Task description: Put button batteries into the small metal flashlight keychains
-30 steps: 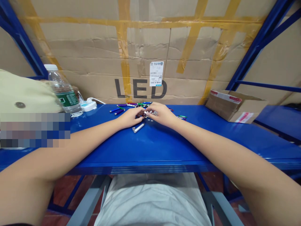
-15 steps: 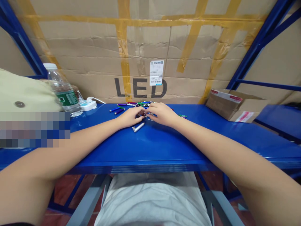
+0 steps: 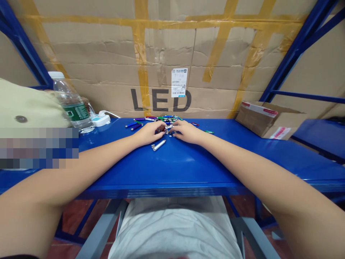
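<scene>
Penlights (image 3: 159, 119), slim metal ones in purple, blue, green and red, lie in a loose heap at the back edge of the blue steel shelf (image 3: 161, 169). A silver penlight (image 3: 159, 145) lies apart from the heap, at its 6 o'clock. I read both hands as curled and palm-down on the shelf. The left hand (image 3: 148, 133) comes in from 9 o'clock and the right hand (image 3: 187, 132) from 3 o'clock, their fingertips nearly meeting around small silver pieces (image 3: 168, 130) at the heap's front. I cannot tell whether either hand grips anything. A small carabiner clip (image 3: 195, 124) sits at the heap's 3 o'clock. Further out, a water bottle (image 3: 70, 100) and a power strip (image 3: 101, 119) stand at 9 o'clock, and a cardboard box (image 3: 269, 124) rests at 3 o'clock.
</scene>
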Demonstrator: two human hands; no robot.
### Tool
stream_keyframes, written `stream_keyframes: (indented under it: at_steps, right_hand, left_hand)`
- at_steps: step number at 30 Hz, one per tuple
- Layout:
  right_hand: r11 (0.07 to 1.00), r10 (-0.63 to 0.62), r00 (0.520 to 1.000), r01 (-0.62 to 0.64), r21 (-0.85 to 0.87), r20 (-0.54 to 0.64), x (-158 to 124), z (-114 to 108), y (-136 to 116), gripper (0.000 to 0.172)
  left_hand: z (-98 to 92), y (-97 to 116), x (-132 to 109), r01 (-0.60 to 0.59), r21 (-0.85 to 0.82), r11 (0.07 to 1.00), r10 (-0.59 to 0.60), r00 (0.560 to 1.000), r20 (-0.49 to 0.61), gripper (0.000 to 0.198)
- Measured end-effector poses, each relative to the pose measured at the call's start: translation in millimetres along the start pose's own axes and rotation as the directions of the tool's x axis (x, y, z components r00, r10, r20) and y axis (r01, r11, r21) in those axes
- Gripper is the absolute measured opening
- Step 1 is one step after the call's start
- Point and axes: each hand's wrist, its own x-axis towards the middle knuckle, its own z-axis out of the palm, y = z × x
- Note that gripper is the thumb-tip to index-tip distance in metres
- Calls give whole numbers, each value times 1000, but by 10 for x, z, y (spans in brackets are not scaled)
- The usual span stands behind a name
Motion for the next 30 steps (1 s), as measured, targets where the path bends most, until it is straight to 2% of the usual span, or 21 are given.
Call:
stream_keyframes:
  at_steps: [4, 7, 9, 12, 15, 19, 26, 28, 30]
  right_hand:
    - [1000, 20, 1000, -20, -15, -7, 19, -4, -5, 12]
    - [999, 42, 999, -42, 1, -18, 28, -28, -18, 12]
    - [998, 53, 994, -50, 37, -97, 30, -54, -32, 12]
    - [992, 66, 961, -35, 118, -270, 35, -103, -72, 10]
    - [985, 50, 934, 13, 174, -353, 44, -132, -125, 8]
    - [980, -2, 939, 70, 185, -343, 55, -103, -174, 8]
    - [982, -27, 954, 80, 169, -297, 57, -94, -196, 11]
    - [983, -13, 962, 62, 171, -273, 56, -124, -198, 12]
    - [982, 53, 968, -5, 191, -246, 50, -160, -190, 13]
  left_hand:
    - [0, 6, 2, 0, 2, 1000, 0, 1000, 12, 17]
    - [2, -1, 4, 4, 2, 1000, -4, 1000, 16, 18]
    - [3, -8, 4, 1, -7, 1000, -1, 1000, 17, 18]
    - [3, -8, 2, -5, -28, 1000, 6, 1000, 15, 19]
    - [-2, 6, -1, -3, -39, 999, 3, 1000, 8, 20]
    - [-10, 22, -2, -17, -44, 999, 17, 1000, 17, 19]
    - [-10, 10, -2, -15, -42, 999, 16, 999, 27, 18]
    - [-7, 6, -1, -11, -41, 999, 12, 1000, 24, 18]
    - [-3, 4, 2, -7, -41, 999, 8, 1000, 17, 18]
